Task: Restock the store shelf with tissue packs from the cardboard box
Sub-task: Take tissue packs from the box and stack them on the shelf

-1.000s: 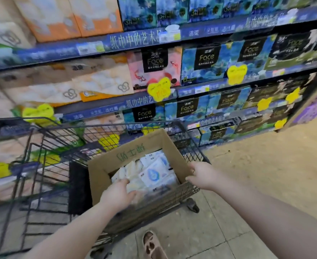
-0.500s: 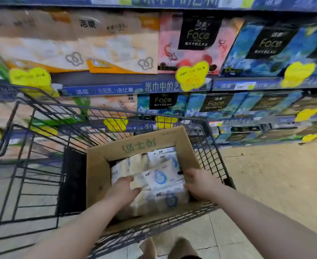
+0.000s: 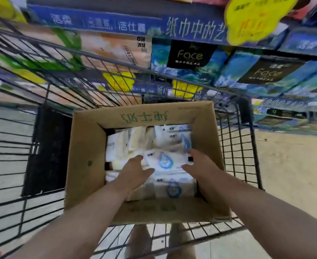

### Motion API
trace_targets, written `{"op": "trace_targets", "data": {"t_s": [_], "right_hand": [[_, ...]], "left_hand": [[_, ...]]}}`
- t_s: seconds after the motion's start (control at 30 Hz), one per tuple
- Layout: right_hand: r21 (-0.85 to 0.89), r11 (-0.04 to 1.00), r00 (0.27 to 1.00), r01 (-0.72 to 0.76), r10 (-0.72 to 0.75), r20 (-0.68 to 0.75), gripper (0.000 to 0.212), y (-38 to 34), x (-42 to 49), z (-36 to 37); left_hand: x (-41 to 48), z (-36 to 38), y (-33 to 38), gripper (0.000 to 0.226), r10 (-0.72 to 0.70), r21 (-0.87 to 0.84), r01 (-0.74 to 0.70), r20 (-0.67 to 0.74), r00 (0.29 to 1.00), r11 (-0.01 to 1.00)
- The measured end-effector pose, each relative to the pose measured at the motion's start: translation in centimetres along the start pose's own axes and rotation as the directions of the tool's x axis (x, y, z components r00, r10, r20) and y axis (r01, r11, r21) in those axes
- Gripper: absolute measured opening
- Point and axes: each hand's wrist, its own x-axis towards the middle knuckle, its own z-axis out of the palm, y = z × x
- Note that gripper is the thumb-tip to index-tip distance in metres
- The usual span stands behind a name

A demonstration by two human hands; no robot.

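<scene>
An open cardboard box (image 3: 85, 161) sits in a black wire shopping cart (image 3: 234, 150). It is filled with several white tissue packs bearing a blue droplet mark. Both hands reach inside the box. My left hand (image 3: 133, 170) lies with spread fingers at the left edge of the top tissue pack (image 3: 166, 160). My right hand (image 3: 198, 163) sits at that pack's right edge, fingers reaching over its far corner. The pack lies between the two hands, and I cannot make out a firm grip. The store shelf (image 3: 191, 28) stands just beyond the cart.
The shelf holds large blue "Face" tissue bundles (image 3: 189, 58) and orange-white bundles (image 3: 114, 51), with yellow price tags (image 3: 254, 17) hanging off the rails. Tan floor (image 3: 288, 165) opens to the right of the cart. My feet show under the cart's near edge.
The view has dropped closer over the box. My right hand left the box's right wall and moved in to the top pack; my left hand slid right to that pack's left edge.
</scene>
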Motion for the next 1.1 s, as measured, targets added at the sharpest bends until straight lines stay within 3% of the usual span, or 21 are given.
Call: {"op": "trace_targets", "data": {"t_s": [0.17,0.43,0.57,0.63,0.73,0.8,0.9,1.0,1.1], "right_hand": [[0.081,0.993,0.996,-0.087,0.087,0.005,0.073,1.7,4.3,2.1],[0.253,0.962,0.993,-0.107,0.117,-0.025,0.053,3.1,8.1,4.2],[0.301,0.949,0.993,-0.091,0.108,-0.039,0.035,3.4,8.7,4.8],[0.309,0.946,0.991,-0.093,0.117,-0.059,0.007,3.9,9.1,5.2],[0.333,0.941,0.988,-0.062,0.104,-0.11,0.034,3.8,9.2,5.2],[0.341,0.939,0.99,-0.048,0.09,-0.109,0.035,3.4,9.0,4.8],[0.352,0.936,0.996,0.006,0.027,-0.09,0.011,2.5,8.4,4.3],[0.309,0.951,1.0,0.021,-0.012,-0.028,0.036,2.2,7.8,4.0],[0.157,0.988,0.999,-0.006,-0.002,0.049,0.043,3.4,7.1,4.3]], "left_hand": [[3.8,2.0,-0.5,0.076,-0.118,-0.231,0.117,0.01,0.993,0.966],[8.0,4.3,-1.5,0.07,-0.217,-0.518,0.219,0.065,0.974,0.827],[8.8,4.8,-0.8,0.039,-0.206,-0.569,0.181,0.02,0.978,0.802],[8.9,4.8,-0.8,0.032,-0.212,-0.616,0.18,0.022,0.977,0.767],[8.3,4.4,-1.1,0.023,-0.207,-0.67,0.184,0.046,0.977,0.719],[7.6,3.9,-1.3,0.021,-0.188,-0.697,0.167,0.047,0.981,0.698],[6.6,2.9,-1.7,0.022,-0.157,-0.745,0.152,0.064,0.985,0.65],[5.9,1.5,-2.5,0.018,-0.173,-0.769,0.139,0.037,0.984,0.623],[5.3,-0.2,-3.6,0.017,-0.216,-0.805,0.115,-0.017,0.976,0.582]]}}
